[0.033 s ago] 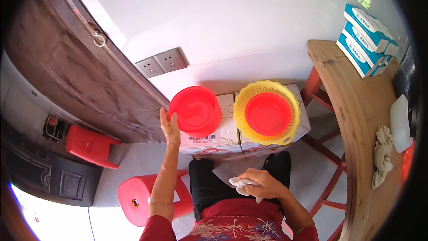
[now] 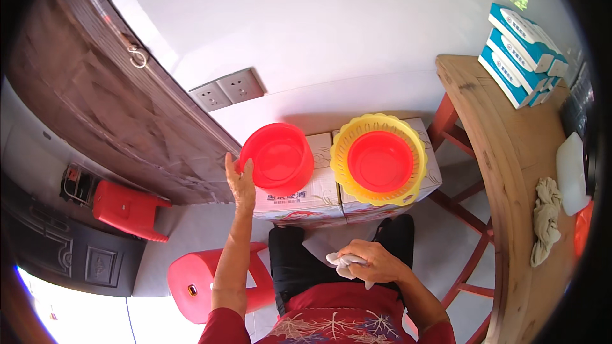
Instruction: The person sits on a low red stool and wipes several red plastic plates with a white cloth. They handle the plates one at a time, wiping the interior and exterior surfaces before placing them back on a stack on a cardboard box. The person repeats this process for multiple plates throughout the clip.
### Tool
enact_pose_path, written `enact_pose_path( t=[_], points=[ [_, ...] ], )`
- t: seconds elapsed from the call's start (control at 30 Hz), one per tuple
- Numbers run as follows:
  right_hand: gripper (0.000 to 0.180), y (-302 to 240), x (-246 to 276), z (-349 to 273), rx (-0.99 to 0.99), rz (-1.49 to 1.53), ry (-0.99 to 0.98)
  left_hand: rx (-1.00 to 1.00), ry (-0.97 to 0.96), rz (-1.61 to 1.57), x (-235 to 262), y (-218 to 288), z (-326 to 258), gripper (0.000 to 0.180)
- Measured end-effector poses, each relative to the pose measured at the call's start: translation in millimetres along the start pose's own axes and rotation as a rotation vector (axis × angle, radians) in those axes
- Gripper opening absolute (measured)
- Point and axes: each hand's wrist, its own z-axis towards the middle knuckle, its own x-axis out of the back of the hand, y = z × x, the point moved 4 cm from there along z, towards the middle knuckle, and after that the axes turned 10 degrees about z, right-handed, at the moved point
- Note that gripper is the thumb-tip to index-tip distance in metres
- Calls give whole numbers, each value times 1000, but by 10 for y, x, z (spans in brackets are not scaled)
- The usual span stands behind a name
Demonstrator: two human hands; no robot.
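A red plastic basin (image 2: pixel 278 159) rests on the left cardboard box (image 2: pixel 299 206), its inside facing up. My left hand (image 2: pixel 241 181) is at its left edge, with the thumb over the rim and the fingers on the outer side. In front of my lap, my right hand (image 2: pixel 376 262) is closed around a bunched white cloth (image 2: pixel 347 265). To the right of the basin, a yellow scalloped colander (image 2: pixel 413 190) sits on the other box (image 2: pixel 428 172). A second red basin (image 2: pixel 381 162) is nested inside it.
A wooden table (image 2: pixel 503 153) along the right bears stacked tissue boxes (image 2: pixel 519 51) and a crumpled beige cloth (image 2: pixel 546 220). Red stools stand at the left, one near (image 2: pixel 194 277) and one farther off (image 2: pixel 127 207). A brown curtain (image 2: pixel 127 108) hangs beside the wall sockets (image 2: pixel 228 89).
The whole scene sits slightly farther left in the picture. Both hands keep their places at the basin and on the cloth.
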Motion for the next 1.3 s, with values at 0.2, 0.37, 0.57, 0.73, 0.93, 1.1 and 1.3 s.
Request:
enact_pose_path(
  t=[0.2, 0.37, 0.57, 0.73, 0.93, 1.1, 1.3],
  points=[
    [31, 144, 31, -84, 68, 6, 56, -247, 154, 497, -29, 332, -160, 68],
    [30, 172, 102, -185, 29, 65, 74, -767, -56, 500, -474, 1182, -755, 56],
    [30, 132, 189, -294, 75, 137, 136, -592, -486, 343, -1376, 1191, -1204, 63],
    [33, 269, 310, -466, 67, 145, 188, -415, -600, 520, -1826, 1044, -1134, 72],
    [34, 463, 379, -591, 32, 252, 351, -315, -574, 577, -2016, 941, -1018, 45],
    [35, 251, 678, -594, 132, 400, 558, -178, -468, 243, -1925, 1063, -1044, 21],
    [41, -305, 1212, -12, 621, 100, 1014, -38, -396, -315, -1467, 1295, -1347, 14]
  ],
)
